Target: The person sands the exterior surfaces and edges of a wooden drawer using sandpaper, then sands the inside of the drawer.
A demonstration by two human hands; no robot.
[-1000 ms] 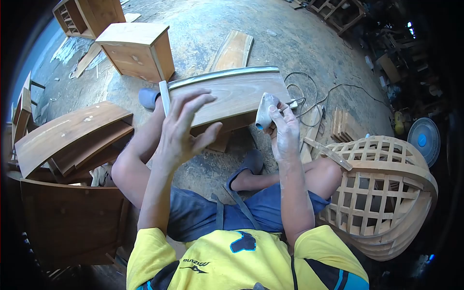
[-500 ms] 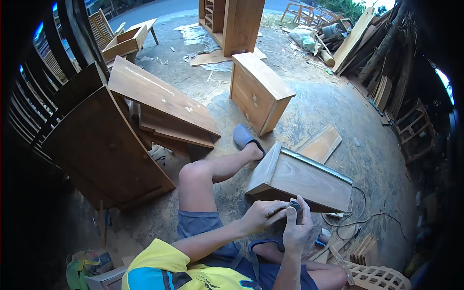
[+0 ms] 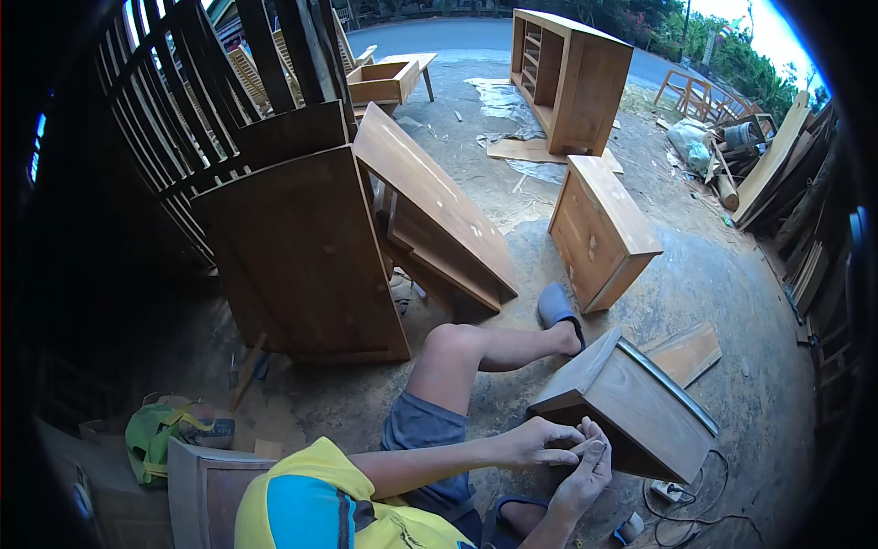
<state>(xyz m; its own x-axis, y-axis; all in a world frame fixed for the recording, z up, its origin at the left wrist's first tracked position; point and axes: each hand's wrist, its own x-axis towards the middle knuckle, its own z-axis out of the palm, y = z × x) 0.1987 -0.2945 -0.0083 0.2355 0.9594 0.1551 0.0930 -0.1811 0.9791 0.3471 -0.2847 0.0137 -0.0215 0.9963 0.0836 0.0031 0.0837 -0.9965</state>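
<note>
My left hand (image 3: 547, 443) and my right hand (image 3: 588, 471) meet in front of my lap. Their fingers pinch together around something small that I cannot make out, mostly hidden by the fingertips. Dust whitens the fingers. Just beyond them a wooden drawer (image 3: 631, 412) lies tilted on the floor, with a grey strip (image 3: 668, 384) along its upper edge. Neither hand visibly grips the drawer.
A drawer-like wooden box (image 3: 599, 238) stands ahead, before a tall cabinet (image 3: 585, 91). Large brown panels (image 3: 302, 247) lean at left. A power strip (image 3: 668, 491) with loose cable lies at right. A green bag (image 3: 151, 444) sits at left; scrap wood (image 3: 777, 165) is piled far right.
My view has swung left, so everything sits further right. The dark rolled piece seen between my hands earlier is no longer plainly visible. My fingers have drawn closer together.
</note>
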